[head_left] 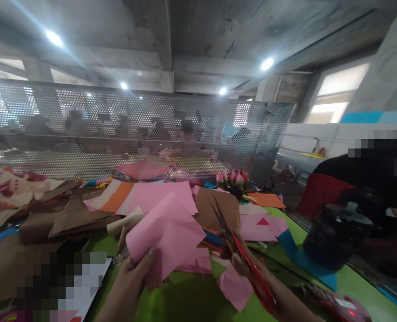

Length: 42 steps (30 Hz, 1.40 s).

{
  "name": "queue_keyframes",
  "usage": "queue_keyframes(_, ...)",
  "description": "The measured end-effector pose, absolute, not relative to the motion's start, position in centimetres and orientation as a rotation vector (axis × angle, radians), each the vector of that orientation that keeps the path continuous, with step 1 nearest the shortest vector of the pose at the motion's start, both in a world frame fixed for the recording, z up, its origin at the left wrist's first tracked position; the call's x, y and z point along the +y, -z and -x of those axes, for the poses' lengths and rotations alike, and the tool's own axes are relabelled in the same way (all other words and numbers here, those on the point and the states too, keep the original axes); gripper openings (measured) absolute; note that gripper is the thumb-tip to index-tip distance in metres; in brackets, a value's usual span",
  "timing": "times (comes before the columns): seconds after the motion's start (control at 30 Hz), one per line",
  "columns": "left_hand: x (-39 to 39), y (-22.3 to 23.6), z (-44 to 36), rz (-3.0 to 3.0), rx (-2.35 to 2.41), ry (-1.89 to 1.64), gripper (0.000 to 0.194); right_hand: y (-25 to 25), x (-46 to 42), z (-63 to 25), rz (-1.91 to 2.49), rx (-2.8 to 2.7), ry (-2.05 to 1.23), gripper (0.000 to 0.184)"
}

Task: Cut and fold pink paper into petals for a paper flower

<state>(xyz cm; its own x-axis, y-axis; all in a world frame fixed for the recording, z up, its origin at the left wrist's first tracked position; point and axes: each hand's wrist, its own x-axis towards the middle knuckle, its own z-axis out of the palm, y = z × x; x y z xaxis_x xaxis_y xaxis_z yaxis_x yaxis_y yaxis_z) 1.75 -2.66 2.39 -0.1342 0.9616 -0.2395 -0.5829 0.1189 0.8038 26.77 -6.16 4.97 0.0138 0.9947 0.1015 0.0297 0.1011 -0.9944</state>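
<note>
Crumpled sheets of brown paper [74, 219] lie to the left of and beyond the left hand [131, 273]. That hand pinches the near-left edge of a pink paper sheet [171, 228], thumb on top; the sheet's left side curls over into a loose roll, while its pointed right corner reaches toward the other hand. More flat pink paper [161, 197] lies beyond it.

The right hand [240, 267] grasps long-bladed metal scissors with red handles [265, 295], blades slightly parted and pointing away, apart from the held sheet. Near that hand, on its left, a pink paper scrap [236, 286] rests on the green tabletop [181, 299]. To its right are a bright blue strip [302, 261] and a dark, rounded container [334, 232].

The moment looks like handling paper between cuts; any cut from here would call for steadying the curled sheet and bringing the blades to its edge.
</note>
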Motion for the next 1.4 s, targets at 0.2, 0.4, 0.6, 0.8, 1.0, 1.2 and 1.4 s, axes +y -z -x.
queue_keyframes(0.2,-2.4,-2.1,-1.3,-0.489,0.951,-1.444,0.036,-3.6,-5.2,-26.6,1.23,-1.373,-1.107,0.068)
queue_keyframes(0.4,-2.5,-1.7,-1.3,-0.538,0.974,-1.413,0.051,-3.1,-4.7,-26.5,1.258,-1.46,-1.126,0.054)
queue_keyframes(0.6,-2.4,-1.7,-1.2,-0.542,0.972,-1.429,0.046,-4.4,-5.2,-26.3,1.22,-1.645,-1.166,0.058)
queue_keyframes(0.8,-2.4,-1.5,-1.4,-0.617,0.982,-1.393,0.05,-4.5,-5.4,-25.7,1.243,-1.695,-1.089,0.055)
queue_keyframes(1.0,-2.3,-1.4,-1.4,-0.578,1.006,-1.39,0.052,-4.1,-5.2,-26.1,1.225,-1.737,-1.088,0.057)
queue_keyframes(1.2,-2.2,-1.0,-1.2,-0.62,1.019,-1.369,0.05,-3.5,-4.6,-26.5,1.235,-1.634,-1.218,0.052)
queue_keyframes(1.4,-2.1,-0.8,-1.2,-0.638,1.006,-1.363,0.048,-3.5,-4.6,-26.0,1.15,-1.587,-1.222,0.058)
